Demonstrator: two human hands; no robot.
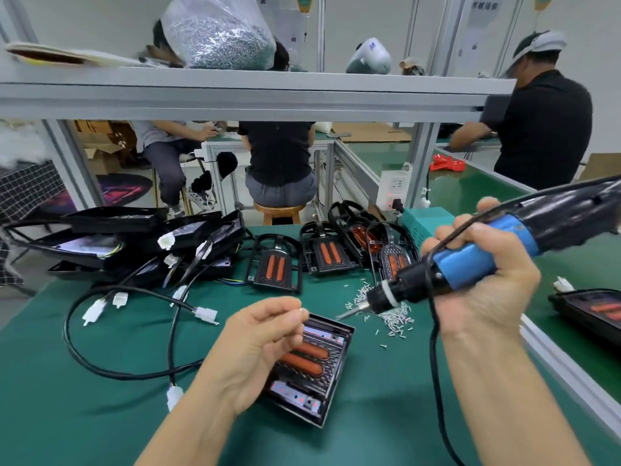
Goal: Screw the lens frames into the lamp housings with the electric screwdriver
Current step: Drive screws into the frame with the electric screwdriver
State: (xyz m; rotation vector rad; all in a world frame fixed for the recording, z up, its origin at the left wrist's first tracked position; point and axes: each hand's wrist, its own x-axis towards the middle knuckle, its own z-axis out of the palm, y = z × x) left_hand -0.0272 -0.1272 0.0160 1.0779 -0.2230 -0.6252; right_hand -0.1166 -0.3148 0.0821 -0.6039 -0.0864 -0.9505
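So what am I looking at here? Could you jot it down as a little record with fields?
Setting: green workbench in a workshop
Left hand: pinches a small screw above the lamp housing
Right hand: grips the electric screwdriver, raised, tip pointing down-left
Lamp housing: lies on the bench, lens frame with two orange strips in it
Loose screws: small pile beside the housing
Spare lens frames: several behind
Wired housings: heap at back left
Screw bag: on the shelf above
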